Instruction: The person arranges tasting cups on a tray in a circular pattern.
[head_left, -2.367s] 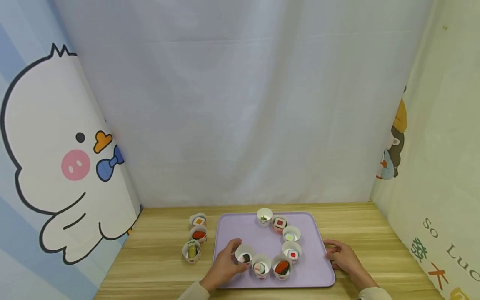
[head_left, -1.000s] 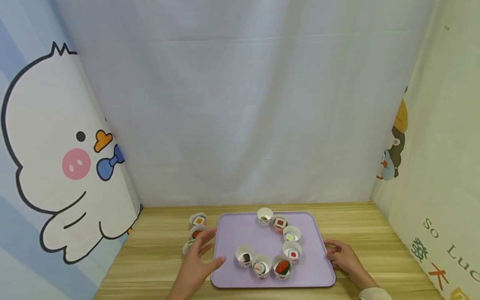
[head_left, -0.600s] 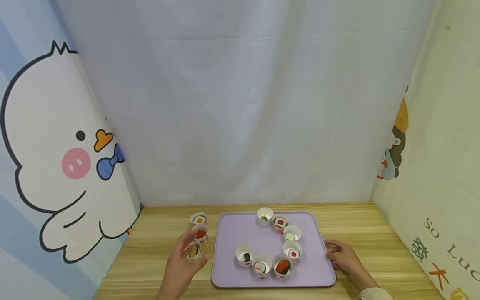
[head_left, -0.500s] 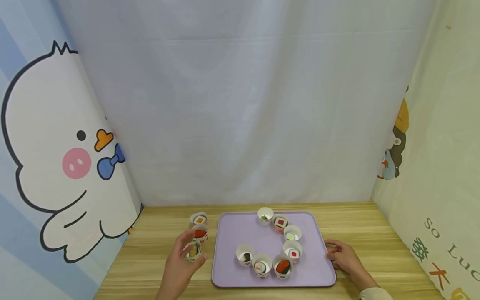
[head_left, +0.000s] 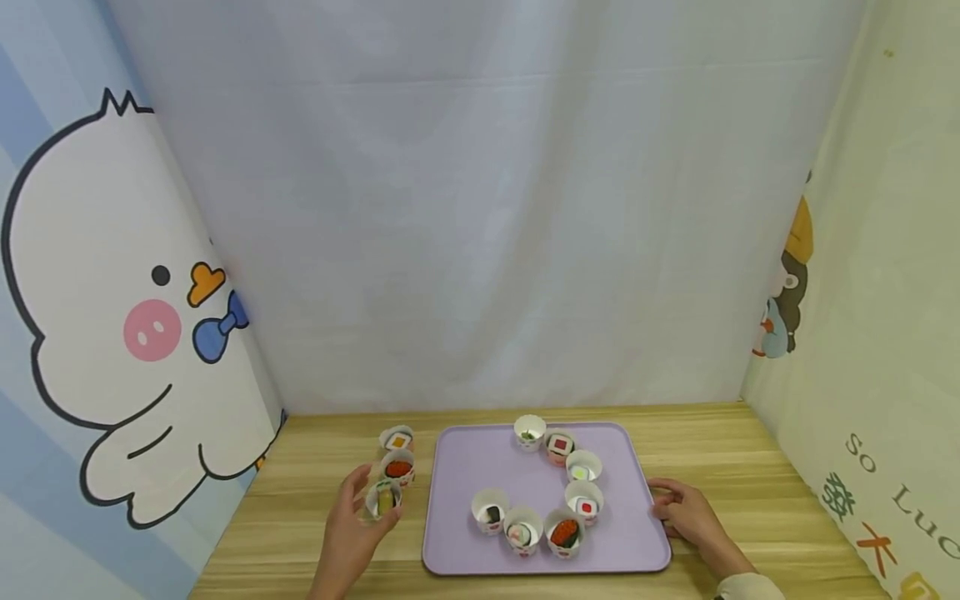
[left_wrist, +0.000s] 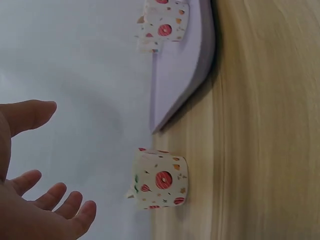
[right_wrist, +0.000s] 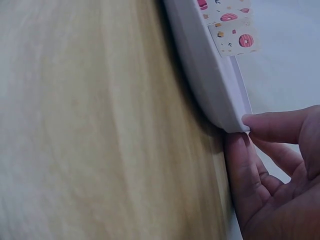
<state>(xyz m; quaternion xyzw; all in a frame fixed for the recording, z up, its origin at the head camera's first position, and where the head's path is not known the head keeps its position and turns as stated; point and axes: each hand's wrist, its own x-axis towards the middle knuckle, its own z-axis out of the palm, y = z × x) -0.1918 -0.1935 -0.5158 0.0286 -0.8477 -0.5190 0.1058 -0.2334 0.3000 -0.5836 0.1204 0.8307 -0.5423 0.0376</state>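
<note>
My left hand (head_left: 348, 527) is at the left of the purple tray (head_left: 474, 458), thumb and fingers spread about a paper cup (head_left: 372, 510) holding a yellowish toy sushi piece (head_left: 386, 502). In the left wrist view the relaxed fingers stand apart from that donut-print cup (left_wrist: 162, 180). My right hand (head_left: 688, 521) is at the tray's right edge. The right wrist view shows its thumb on the tray rim (right_wrist: 235, 117) and its fingers curled below, pinching it. On the tray, several cups with sushi stand in a curve, among them a roe sushi cup (head_left: 564, 550).
Beyond the cup near my left hand stand a cup with red roe sushi (head_left: 398, 469) and a cup with an orange-centred roll (head_left: 397, 439). The wooden table (head_left: 300, 467) runs back to a pale curtain (head_left: 480, 250), with printed cloths at both sides.
My left hand has let go of the cup with the dark-wrapped sushi on the tray and moved left to the nearest cup off the tray. My right hand stays at the tray edge.
</note>
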